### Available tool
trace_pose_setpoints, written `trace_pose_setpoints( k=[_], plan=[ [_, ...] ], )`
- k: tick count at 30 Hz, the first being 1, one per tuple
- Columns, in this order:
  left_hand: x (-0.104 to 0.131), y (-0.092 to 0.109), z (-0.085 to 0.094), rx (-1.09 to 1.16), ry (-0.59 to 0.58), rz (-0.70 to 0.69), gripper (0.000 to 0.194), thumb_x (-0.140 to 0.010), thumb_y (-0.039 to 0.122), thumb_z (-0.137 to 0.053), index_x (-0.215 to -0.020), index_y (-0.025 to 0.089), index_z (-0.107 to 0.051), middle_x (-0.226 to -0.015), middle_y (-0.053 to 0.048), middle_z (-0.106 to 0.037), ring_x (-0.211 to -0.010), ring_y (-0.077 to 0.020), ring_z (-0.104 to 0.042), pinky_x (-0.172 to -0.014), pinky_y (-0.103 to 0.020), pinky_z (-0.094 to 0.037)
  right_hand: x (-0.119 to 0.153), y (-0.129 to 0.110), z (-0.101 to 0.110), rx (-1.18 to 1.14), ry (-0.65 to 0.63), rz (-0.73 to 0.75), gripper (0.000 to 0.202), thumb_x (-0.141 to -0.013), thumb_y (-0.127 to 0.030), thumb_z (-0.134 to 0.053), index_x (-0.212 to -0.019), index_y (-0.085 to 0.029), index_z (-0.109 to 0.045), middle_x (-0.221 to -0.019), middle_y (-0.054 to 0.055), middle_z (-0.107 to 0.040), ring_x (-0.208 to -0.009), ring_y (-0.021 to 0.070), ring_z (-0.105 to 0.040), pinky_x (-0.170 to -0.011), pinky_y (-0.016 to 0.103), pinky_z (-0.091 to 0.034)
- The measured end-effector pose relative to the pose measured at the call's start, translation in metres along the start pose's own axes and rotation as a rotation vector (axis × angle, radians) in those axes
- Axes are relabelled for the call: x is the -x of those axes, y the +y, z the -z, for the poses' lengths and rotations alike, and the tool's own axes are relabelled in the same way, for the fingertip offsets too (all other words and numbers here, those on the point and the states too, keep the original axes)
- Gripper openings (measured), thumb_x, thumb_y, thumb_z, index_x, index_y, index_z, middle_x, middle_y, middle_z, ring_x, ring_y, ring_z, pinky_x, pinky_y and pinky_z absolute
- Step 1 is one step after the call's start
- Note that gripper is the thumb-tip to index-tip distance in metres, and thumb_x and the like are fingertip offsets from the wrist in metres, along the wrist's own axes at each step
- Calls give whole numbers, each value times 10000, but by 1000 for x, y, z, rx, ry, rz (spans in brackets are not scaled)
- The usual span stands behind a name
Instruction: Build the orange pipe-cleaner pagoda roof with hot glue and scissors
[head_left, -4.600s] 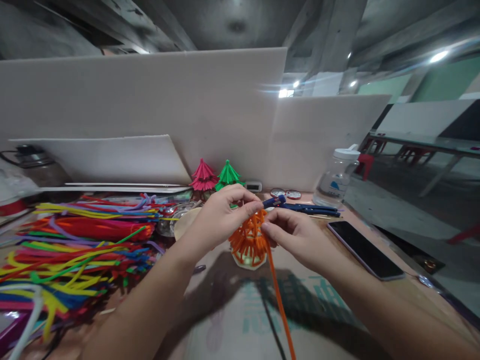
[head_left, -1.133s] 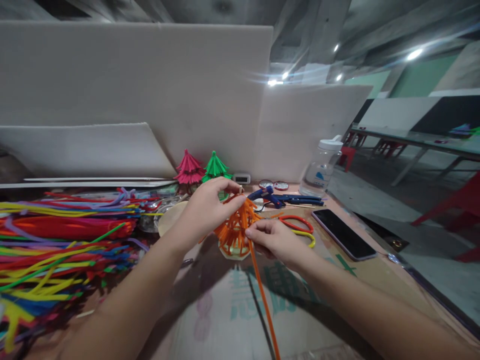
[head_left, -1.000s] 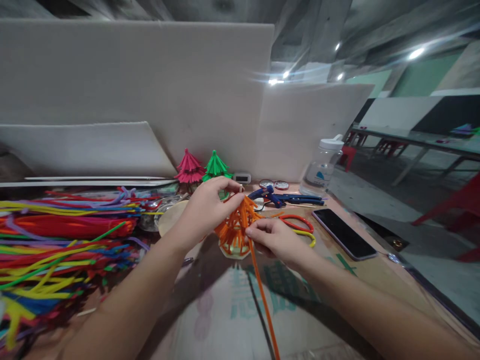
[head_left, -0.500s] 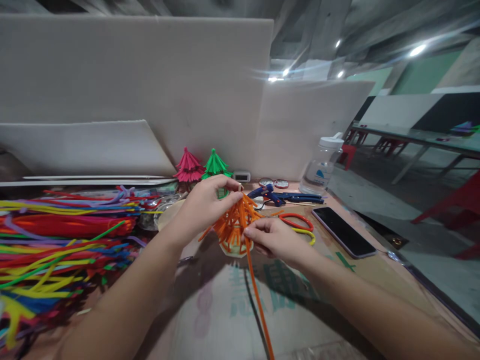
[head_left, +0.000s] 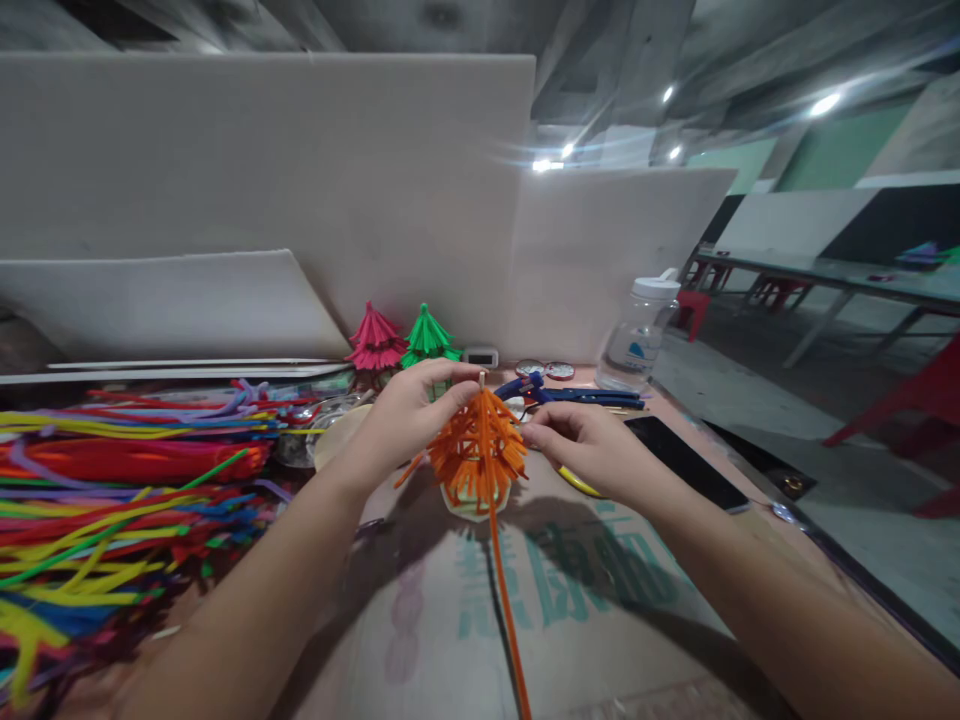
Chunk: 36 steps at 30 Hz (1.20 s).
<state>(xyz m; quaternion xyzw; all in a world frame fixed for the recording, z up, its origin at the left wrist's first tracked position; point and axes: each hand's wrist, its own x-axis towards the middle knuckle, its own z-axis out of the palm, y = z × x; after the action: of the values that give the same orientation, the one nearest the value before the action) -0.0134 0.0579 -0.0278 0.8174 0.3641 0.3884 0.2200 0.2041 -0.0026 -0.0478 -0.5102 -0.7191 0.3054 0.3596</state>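
An orange pipe-cleaner model [head_left: 457,455] stands in front of me, with a tiered, roof-like fringe on a pale base [head_left: 474,508]. My left hand [head_left: 412,415] pinches at its peak, beside a thin pale stick [head_left: 482,379]. From the peak a long orange pipe cleaner [head_left: 504,580] runs down over the front and across the table towards me. My right hand [head_left: 589,450] is at the right edge of the fringe, thumb and fingers drawn together. What lies between those fingertips, if anything, is too small to make out.
Bundles of coloured pipe cleaners [head_left: 127,510] cover the left side. Behind are a pink model [head_left: 375,340] and a green model [head_left: 427,335]. A blue glue gun [head_left: 525,385], pliers-like blue handles [head_left: 600,397], a phone [head_left: 686,465] and a clear bottle [head_left: 636,345] lie right.
My right hand has let go of the long pipe cleaner at the front and moved right and up to the fringe's edge. My left hand stays at the peak.
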Motion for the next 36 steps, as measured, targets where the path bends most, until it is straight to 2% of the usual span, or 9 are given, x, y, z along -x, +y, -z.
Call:
trace_pose_setpoints(
  k=[3, 7, 12, 18, 21, 24, 29, 33, 36],
  plan=[
    [1, 4, -1, -79, 17, 40, 291, -840, 438, -662, -979, 188, -715, -1035, -59, -733, -951, -228, -674, -886, -345, -484, 0, 1, -3, 35, 12, 26, 284, -897, -353, -523, -666, -190, -553, -576, -40, -483, -533, 110, -415, -525, 247, -304],
    [1, 8, -2, -132, 6, 30, 236, -816, 381, -676, -943, 184, -703, -1005, -51, -729, -925, -220, -670, -891, -349, -486, 0, 6, -5, 38, 6, 49, 276, -911, -345, -517, -698, -185, -588, -598, -33, -505, -552, 114, -436, -535, 249, -317],
    [1, 7, -3, -120, -1, 43, 219, -823, 366, -660, -943, 188, -702, -1011, -54, -726, -915, -218, -668, -900, -360, -490, 0, 8, -7, -18, 89, 109, 238, -915, -334, -538, -743, -183, -602, -629, -32, -530, -553, 108, -436, -548, 244, -347],
    [3, 1, -4, -74, -4, 25, 189, -846, 330, -637, -960, 200, -710, -1022, -52, -723, -939, -214, -672, -903, -354, -495, -12, -7, -5, 30, 135, 145, 142, -918, -299, -563, -905, -183, -644, -793, 17, -654, -677, 137, -560, -617, 249, -412],
    [2, -1, -3, -47, -9, -11, 183, -852, 328, -633, -956, 209, -725, -1016, -52, -724, -933, -208, -676, -884, -340, -504, -24, -13, -4, 131, 135, 167, 122, -909, -287, -572, -944, -192, -642, -777, 9, -665, -657, 137, -563, -598, 248, -395],
    [1, -1, -2, -56, -20, -25, 184, -854, 318, -630, -961, 216, -740, -1011, -49, -727, -925, -201, -676, -878, -328, -505, -32, -15, -3, 189, 140, 181, 113, -905, -282, -573, -900, -193, -643, -764, 8, -675, -647, 136, -569, -592, 246, -385],
    [1, 6, -2, -67, -16, -29, 193, -863, 302, -614, -967, 207, -744, -1022, -51, -737, -976, -207, -672, -901, -318, -500, -29, -18, -1, 192, 85, 164, 214, -921, -286, -568, -793, -183, -705, -734, 19, -703, -657, 146, -588, -625, 260, -392],
    [3, 12, -5, -99, 5, -17, 183, -855, 325, -630, -942, 202, -733, -1016, -46, -734, -961, -211, -672, -902, -325, -498, -26, -19, -1, 144, 74, 151, 182, -904, -281, -602, -823, -195, -739, -761, 17, -730, -682, 157, -616, -648, 264, -413],
    [3, 14, -7, -110, 26, -7, 155, -849, 300, -622, -914, 191, -711, -1002, -45, -729, -942, -211, -676, -909, -336, -499, -25, -18, -2, 161, 70, 197, 180, -909, -246, -585, -836, -205, -744, -779, 11, -740, -698, 156, -632, -657, 262, -418]
  ],
)
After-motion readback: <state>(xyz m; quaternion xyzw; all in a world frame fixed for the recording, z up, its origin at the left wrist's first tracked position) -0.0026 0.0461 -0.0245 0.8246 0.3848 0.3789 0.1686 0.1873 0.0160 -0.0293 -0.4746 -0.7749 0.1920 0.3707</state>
